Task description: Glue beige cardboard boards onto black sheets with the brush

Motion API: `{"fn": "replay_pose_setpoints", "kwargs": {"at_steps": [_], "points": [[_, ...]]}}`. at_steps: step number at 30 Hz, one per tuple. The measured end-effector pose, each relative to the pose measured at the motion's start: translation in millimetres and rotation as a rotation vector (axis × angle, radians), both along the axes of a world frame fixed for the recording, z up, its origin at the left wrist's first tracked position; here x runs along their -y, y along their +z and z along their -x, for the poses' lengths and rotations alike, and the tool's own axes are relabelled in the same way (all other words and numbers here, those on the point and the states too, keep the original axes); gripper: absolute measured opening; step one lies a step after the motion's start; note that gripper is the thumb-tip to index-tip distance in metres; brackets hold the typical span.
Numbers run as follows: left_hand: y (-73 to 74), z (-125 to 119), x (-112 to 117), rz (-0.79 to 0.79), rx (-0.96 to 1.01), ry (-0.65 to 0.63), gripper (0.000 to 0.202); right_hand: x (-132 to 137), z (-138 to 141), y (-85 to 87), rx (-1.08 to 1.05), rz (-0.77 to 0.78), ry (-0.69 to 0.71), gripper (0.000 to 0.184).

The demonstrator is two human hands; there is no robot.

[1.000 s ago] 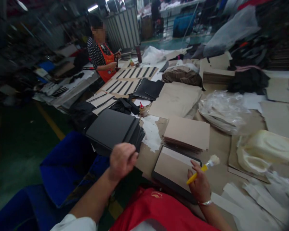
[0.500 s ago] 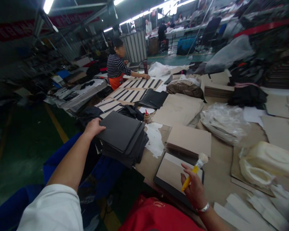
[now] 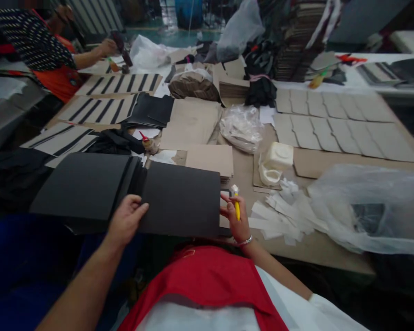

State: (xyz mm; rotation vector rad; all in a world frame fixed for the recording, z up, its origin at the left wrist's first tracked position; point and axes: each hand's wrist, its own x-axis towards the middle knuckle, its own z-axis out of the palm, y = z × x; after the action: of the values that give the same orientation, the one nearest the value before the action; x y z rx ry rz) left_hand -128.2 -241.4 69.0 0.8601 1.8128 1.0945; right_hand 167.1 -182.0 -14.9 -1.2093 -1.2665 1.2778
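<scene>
My left hand (image 3: 127, 218) pinches the left edge of a black sheet (image 3: 182, 200), thumb on top. The sheet is held slightly tilted at the table's front edge. To its left lies a stack of similar black sheets (image 3: 83, 184). My right hand (image 3: 239, 220) is closed on a brush (image 3: 237, 207) with a yellow handle, its pale bristles pointing up. Its fingertips are at the sheet's right edge; whether they press on it I cannot tell. Behind the sheet rests a stack of beige boards (image 3: 210, 158). A board partly covered by the sheet shows beside my right fingers.
A red-tipped glue bottle (image 3: 149, 143) stands behind the black stack. To the right are a cream plastic jug (image 3: 279, 158), paper strips (image 3: 279, 216) and a clear plastic bag (image 3: 369, 207). Grey boards (image 3: 334, 128) lie in rows. A co-worker (image 3: 41, 50) works at far left.
My left hand has drawn a black sheet rightward off the stack, toward my right hand. The view has turned right and down. The brush stays in my right hand.
</scene>
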Motion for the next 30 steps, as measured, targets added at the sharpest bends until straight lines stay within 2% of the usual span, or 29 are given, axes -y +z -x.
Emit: {"fn": "replay_pose_setpoints", "kwargs": {"at_steps": [2,4,5,7,9,12,15,17,19,22,24,26,28,30], "points": [[-58.1,-35.2,-7.4,0.039,0.123,-0.056,0.035,-2.5,-17.2,-18.7,0.203,-0.008,-0.115,0.030],[-106.9,-58.2,-12.7,0.058,0.062,-0.044,0.033,-5.2,-32.6,-42.9,0.454,-0.064,-0.194,0.033],[-125.9,-65.3,-14.8,0.071,-0.003,-0.043,0.031,-6.8,-38.3,-55.5,0.567,-0.094,-0.208,0.032],[-153.0,-72.4,-18.4,0.110,-0.151,-0.071,0.024,-10.1,-44.6,-78.4,0.735,-0.135,-0.179,0.029],[-168.0,-73.3,-21.9,0.166,-0.279,-0.129,0.019,-13.6,-44.5,-95.9,0.832,-0.144,-0.117,0.027],[-176.9,-68.6,-26.1,0.250,-0.428,-0.215,0.016,-18.0,-39.9,-108.3,0.946,-0.122,-0.021,0.027],[-177.9,-61.0,-27.5,0.276,-0.578,-0.279,0.017,-23.1,-44.6,-100.5,1.081,-0.110,0.018,0.029],[-174.7,-57.6,-29.3,0.191,-0.704,-0.298,0.022,-30.9,-56.0,-82.3,1.132,-0.131,-0.036,0.034],[-168.2,-59.9,-36.5,0.020,-0.815,-0.327,0.026,-45.4,-67.9,-54.9,1.102,-0.158,-0.117,0.042],[-153.2,-79.5,-64.5,-0.256,-0.918,-0.452,0.031,-81.9,-65.4,-8.0,0.832,-0.151,-0.149,0.048],[-143.3,-100.8,-93.8,-0.381,-0.971,-0.578,0.040,-113.4,-41.7,15.9,0.530,-0.094,-0.055,0.048],[-137.5,-121.8,-125.8,-0.424,-1.015,-0.701,0.051,-145.5,-4.5,27.0,0.296,0.004,0.079,0.048],[-137.8,-137.1,-153.7,-0.378,-1.049,-0.779,0.059,-174.1,35.1,25.0,0.205,0.113,0.193,0.040],[-143.2,-144.6,-172.9,-0.295,-1.072,-0.811,0.061,-197.8,66.9,14.3,0.195,0.202,0.297,0.030]]}}
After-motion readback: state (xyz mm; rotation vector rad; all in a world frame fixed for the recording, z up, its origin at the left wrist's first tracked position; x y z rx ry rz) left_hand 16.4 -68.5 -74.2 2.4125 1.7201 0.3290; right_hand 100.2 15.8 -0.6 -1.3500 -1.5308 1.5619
